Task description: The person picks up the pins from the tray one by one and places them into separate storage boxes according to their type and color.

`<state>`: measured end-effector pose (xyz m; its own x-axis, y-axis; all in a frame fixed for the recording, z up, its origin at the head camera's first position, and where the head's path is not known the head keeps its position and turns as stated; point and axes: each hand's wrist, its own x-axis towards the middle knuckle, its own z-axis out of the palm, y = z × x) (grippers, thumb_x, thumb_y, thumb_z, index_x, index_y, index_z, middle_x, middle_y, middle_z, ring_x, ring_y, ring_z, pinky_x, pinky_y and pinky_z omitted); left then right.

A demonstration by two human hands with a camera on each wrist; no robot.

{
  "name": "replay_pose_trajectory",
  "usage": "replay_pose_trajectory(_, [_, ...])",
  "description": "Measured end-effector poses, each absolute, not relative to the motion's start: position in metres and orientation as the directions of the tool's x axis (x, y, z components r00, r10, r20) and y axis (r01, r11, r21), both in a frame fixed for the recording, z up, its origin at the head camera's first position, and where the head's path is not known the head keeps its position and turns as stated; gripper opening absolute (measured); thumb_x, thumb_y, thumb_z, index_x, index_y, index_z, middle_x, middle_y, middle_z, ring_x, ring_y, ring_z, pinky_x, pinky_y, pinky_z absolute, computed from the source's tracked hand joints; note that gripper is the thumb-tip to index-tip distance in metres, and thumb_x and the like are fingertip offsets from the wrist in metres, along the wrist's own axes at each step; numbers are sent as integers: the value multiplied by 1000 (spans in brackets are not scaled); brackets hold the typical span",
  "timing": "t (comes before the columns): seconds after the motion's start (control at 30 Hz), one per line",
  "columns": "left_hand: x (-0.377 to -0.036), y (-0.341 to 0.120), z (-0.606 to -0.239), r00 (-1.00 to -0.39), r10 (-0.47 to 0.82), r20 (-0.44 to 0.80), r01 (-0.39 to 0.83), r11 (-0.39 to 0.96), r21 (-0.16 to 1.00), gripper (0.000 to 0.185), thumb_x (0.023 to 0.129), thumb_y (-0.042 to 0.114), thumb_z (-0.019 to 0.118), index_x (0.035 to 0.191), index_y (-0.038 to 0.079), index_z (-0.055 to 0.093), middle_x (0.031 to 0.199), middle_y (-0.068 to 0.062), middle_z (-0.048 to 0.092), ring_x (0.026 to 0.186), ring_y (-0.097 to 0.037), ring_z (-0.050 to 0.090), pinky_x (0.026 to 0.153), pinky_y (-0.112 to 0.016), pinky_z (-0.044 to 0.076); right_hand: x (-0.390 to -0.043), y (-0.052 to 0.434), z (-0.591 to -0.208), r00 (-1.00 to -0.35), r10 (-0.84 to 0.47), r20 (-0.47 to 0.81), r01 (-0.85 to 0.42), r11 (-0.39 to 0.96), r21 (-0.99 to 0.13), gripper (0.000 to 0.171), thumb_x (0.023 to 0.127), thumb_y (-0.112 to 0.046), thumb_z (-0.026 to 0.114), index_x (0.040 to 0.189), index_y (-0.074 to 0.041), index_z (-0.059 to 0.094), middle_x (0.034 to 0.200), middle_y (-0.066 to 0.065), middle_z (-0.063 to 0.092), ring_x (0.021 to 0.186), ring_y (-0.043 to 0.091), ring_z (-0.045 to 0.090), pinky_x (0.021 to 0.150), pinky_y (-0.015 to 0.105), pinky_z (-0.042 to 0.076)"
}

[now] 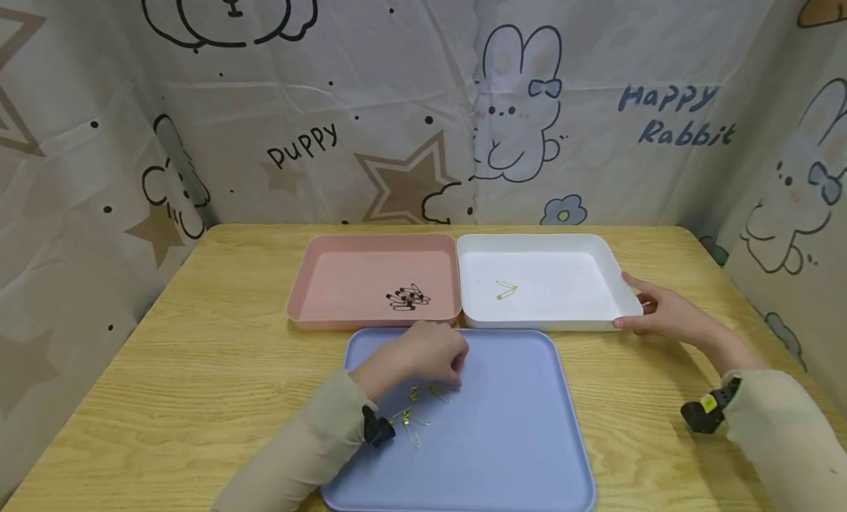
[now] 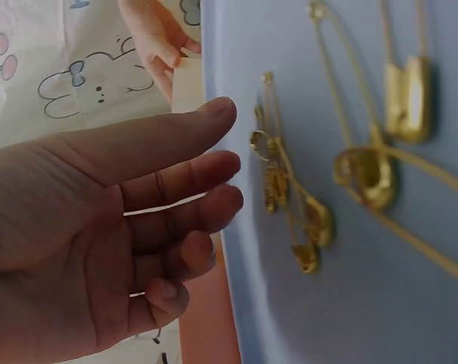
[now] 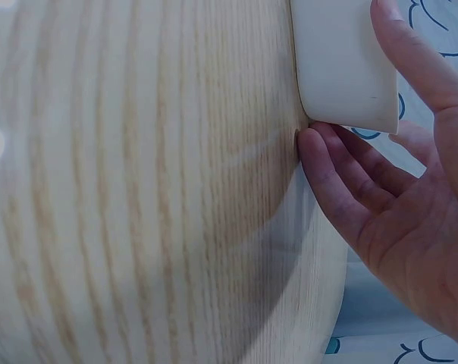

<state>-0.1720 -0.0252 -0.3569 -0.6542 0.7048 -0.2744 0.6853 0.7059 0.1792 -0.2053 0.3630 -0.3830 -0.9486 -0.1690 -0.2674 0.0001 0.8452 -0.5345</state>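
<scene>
My left hand hovers over the far part of the blue tray, palm toward several gold safety pins. In the left wrist view its thumb and fingers are apart and loosely bent, with nothing between them. Close to the fingertips lies a small cluster of gold pins, and larger-looking ones appear nearer the camera. My right hand grips the near right corner of the white tray, thumb and fingers on different sides of the corner.
Black safety pins lie heaped in the pink tray, left of the white one. Gold pins form a V in the white tray. Both trays stand behind the blue one on a wooden table, with printed cloth around it.
</scene>
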Motion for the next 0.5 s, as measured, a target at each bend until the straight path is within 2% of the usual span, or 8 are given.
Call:
replay_pose_trajectory(0.27, [-170,-20,-362,-660,690,-297,682,716,149,23,72,33,75,62,22,56,60,14,51,58,-5,47,57,-24,36,-205,362,-382,-948,-172,-269,1,841,-540,100,78,-47,66,146,-10,3,108,21,47,86,24,48,67,28,41])
replay_pose_trajectory(0.5, [-172,-21,-364,-631,717,-295,694,692,196,20,75,26,73,65,22,57,63,13,52,60,-4,48,58,-22,37,-205,363,-383,-948,-170,-270,4,840,-543,100,78,-46,66,146,-10,3,108,21,47,85,23,49,67,28,41])
